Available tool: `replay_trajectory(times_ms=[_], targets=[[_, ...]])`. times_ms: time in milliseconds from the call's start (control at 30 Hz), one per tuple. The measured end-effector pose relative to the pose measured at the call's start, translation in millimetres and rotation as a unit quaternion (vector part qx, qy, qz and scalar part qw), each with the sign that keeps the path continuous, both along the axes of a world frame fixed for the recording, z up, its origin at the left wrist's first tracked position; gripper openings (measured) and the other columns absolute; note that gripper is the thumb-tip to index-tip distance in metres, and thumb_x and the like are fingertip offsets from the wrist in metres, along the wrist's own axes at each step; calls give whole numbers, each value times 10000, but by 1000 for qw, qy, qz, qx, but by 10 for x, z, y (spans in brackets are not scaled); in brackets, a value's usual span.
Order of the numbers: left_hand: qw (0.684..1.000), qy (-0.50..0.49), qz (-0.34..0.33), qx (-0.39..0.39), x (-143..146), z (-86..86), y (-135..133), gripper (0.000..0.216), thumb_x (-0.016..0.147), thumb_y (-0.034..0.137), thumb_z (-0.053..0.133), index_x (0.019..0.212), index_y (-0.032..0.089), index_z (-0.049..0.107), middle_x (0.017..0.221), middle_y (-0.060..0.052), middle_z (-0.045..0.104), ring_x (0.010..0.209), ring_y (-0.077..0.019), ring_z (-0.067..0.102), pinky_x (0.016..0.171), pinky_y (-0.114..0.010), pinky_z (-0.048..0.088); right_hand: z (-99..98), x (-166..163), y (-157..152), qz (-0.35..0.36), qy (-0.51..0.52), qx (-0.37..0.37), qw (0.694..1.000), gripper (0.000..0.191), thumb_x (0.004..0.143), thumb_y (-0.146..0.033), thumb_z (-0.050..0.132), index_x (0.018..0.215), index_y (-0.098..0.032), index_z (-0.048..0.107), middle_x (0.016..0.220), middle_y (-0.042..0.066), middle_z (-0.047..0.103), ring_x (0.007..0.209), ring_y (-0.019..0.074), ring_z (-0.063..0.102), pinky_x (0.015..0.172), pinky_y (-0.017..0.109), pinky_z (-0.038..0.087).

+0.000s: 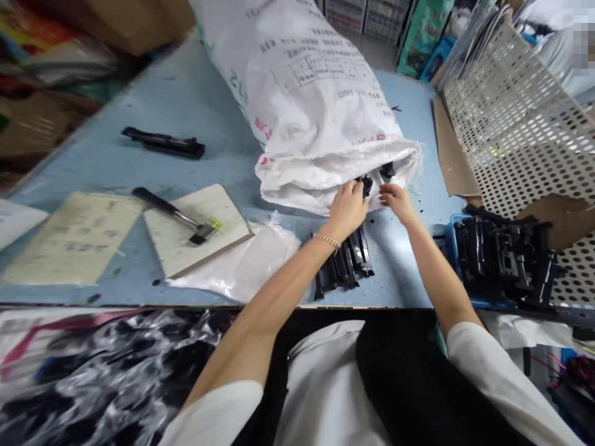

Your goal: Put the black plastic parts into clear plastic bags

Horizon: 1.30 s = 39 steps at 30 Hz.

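A white woven sack lies on the table, its open mouth facing me. My left hand is at the mouth, closed around the end of a black plastic part, partly hidden by the fingers. My right hand is at the right side of the opening, its fingers curled against the sack's edge. Just above those fingers, another black part shows inside the mouth. Several long black plastic parts lie side by side on the table, partly under my left forearm.
On the left are a black part, a black-handled tool on a pad, a yellowed sheet and white plastic bags. A blue basket of black parts stands right, beside a perforated panel.
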<state>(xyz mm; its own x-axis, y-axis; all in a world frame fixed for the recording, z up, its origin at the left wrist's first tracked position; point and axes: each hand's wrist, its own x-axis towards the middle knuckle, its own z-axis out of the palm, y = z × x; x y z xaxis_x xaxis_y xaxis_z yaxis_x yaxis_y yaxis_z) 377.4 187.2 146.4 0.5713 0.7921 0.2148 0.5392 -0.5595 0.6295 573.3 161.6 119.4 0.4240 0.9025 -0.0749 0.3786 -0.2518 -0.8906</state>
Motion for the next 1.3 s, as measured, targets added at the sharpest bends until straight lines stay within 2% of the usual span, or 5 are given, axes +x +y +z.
replay_trajectory(times_ms=[233,667,833,1133,1300], targets=[[985,57,9,-161,373,28,641,450,842,251,676,1246,62,615,1275,-236,641,1291,-391,544,1110,-503,412,15,-107,-419,26,-65,67,995,300,867,-317,528,1106,-174,640,1084,134,705,953,249,686,889,485,593],[920,-254,37,-296,-889,291,-943,657,717,424,834,1172,241,398,1155,-80,577,1031,-284,671,863,-458,588,598,-1134,-921,211,-205,199,935,466,1051,-580,386,1255,-216,595,1076,106,692,976,240,669,850,382,559],[825,-381,17,-417,-1102,167,-1053,623,829,443,730,1302,281,357,1224,-81,593,741,-165,696,622,-346,623,405,-1148,-979,250,-232,201,918,527,1034,-625,396,1299,-206,572,1105,118,689,960,243,664,823,383,561],[922,-281,78,-255,-1101,56,-1231,532,839,288,667,1307,218,424,1304,-125,602,984,-239,709,858,-437,615,383,-1265,-1016,247,-111,105,957,598,1020,-714,277,803,-219,534,703,19,544,656,171,515,627,306,444],[877,-353,72,-318,-1135,3,-1044,453,873,329,652,1243,249,404,1017,-25,643,781,-178,691,720,-363,607,481,-1330,-1243,293,-52,10,955,615,1020,-720,272,786,-209,522,682,1,531,622,148,496,598,277,403]])
